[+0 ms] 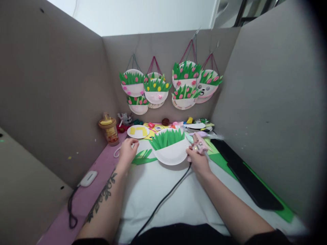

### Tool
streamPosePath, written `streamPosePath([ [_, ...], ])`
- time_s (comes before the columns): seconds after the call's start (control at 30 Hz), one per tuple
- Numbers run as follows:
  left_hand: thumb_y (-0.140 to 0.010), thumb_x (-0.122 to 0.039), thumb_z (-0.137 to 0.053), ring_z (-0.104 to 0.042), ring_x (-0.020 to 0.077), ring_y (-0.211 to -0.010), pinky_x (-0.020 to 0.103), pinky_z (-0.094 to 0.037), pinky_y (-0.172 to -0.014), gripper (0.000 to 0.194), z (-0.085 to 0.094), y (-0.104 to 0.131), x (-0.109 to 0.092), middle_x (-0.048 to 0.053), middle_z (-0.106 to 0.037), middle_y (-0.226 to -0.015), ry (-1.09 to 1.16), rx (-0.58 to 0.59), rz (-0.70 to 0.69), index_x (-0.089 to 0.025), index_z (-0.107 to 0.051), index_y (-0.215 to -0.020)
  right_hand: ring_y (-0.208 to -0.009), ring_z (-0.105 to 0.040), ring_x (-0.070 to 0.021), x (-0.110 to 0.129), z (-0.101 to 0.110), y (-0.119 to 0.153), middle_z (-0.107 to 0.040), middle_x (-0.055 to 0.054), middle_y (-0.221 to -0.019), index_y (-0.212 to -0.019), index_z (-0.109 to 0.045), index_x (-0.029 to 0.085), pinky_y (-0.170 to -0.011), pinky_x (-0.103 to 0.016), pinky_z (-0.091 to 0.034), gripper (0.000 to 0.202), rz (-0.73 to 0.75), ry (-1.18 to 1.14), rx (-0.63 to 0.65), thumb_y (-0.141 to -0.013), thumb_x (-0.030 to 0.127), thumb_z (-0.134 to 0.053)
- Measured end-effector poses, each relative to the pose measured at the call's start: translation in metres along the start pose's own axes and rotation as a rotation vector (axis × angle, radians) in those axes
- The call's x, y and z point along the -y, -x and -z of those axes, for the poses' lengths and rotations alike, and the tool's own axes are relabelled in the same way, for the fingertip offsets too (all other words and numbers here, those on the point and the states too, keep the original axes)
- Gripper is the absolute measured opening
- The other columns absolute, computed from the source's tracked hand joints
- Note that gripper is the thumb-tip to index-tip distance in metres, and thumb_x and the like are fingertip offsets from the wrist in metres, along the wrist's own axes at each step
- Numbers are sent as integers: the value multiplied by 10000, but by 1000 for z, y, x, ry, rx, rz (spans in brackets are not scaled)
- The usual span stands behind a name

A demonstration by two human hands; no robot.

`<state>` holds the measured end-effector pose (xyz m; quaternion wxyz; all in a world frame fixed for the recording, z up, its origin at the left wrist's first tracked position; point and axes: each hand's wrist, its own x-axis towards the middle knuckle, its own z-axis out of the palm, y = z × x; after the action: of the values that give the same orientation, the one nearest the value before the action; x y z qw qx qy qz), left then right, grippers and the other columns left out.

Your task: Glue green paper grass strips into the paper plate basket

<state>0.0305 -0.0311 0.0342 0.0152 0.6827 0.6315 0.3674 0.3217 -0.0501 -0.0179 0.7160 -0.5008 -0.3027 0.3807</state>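
My right hand (199, 162) is wrapped round a pink glue gun (200, 145), whose black cable runs down toward me. Touching or very near its fingers is the right rim of a white paper plate (172, 154). The plate looks like a pocket, with green paper grass (168, 139) standing up from its cut edge. To the left, my left hand (128, 149) hovers with loosely bent fingers and a gap by the thumb; nothing shows in it. Just right of that hand, a cut green paper grass strip (144, 157) lies on the white cloth.
Finished plate baskets (157, 96) hang on the back partition. A lidded cup (109, 131) stands at back left, with a white plate bearing yellow paper (131, 132) beside it. A black long pad (245, 173) lies along the right wall. A white device (88, 178) sits at left.
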Motion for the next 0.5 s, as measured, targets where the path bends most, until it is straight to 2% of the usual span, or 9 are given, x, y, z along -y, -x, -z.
streamPosePath([
  [0.03,-772,-273,-557,-591,218,-865,316,-436,-785,157,-2,-3,9,84,-660,-902,-66,178,42,-171,-664,-825,-602,-607,-129,0,-1,-1,-627,33,-671,-796,-599,183,-518,-214,-464,342,-5,-31,-14,-509,281,-756],
  [0.07,-751,-286,-578,-597,222,-846,309,-432,-751,162,-5,-5,17,86,-668,-902,-130,307,77,-177,-669,-830,-599,-611,-125,0,-1,-2,-629,38,-670,-801,-596,186,-518,-210,-466,348,-6,-53,-19,-501,264,-755],
  [0.1,-736,-300,-593,-600,230,-839,307,-425,-727,181,-9,-6,22,92,-674,-907,-182,383,101,-181,-669,-848,-594,-611,-122,0,-1,-2,-630,40,-670,-804,-595,188,-510,-205,-463,350,-8,-62,-14,-499,252,-753],
  [0.17,-707,-320,-620,-604,247,-841,305,-411,-693,231,-17,-5,25,105,-680,-918,-237,451,133,-185,-662,-889,-577,-603,-117,-1,-2,-2,-627,40,-665,-802,-597,188,-479,-195,-447,338,-17,-52,4,-506,247,-749],
  [0.27,-686,-282,-633,-610,251,-824,295,-395,-653,224,-24,-4,22,107,-689,-892,-235,460,158,-188,-654,-888,-566,-594,-119,-4,-1,-1,-622,30,-655,-793,-605,181,-444,-191,-424,314,-24,2,28,-525,266,-744],
  [0.37,-737,-271,-578,-608,241,-839,288,-391,-651,179,-23,-8,22,92,-689,-903,-221,398,163,-201,-655,-883,-576,-599,-137,-6,1,-1,-625,12,-653,-789,-609,173,-433,-198,-414,304,16,72,59,-546,303,-735],
  [0.43,-771,-279,-538,-603,229,-839,289,-397,-667,175,-19,-11,25,88,-680,-914,-167,236,144,-195,-651,-875,-582,-602,-147,-7,2,0,-631,0,-660,-791,-612,168,-435,-206,-412,304,43,112,78,-560,328,-726],
  [0.5,-782,-280,-518,-597,204,-780,285,-407,-675,164,-15,-14,26,77,-667,-877,-45,2,127,-183,-636,-843,-591,-602,-152,-8,2,1,-634,-8,-673,-802,-618,163,-445,-212,-415,310,38,127,87,-567,335,-721],
])
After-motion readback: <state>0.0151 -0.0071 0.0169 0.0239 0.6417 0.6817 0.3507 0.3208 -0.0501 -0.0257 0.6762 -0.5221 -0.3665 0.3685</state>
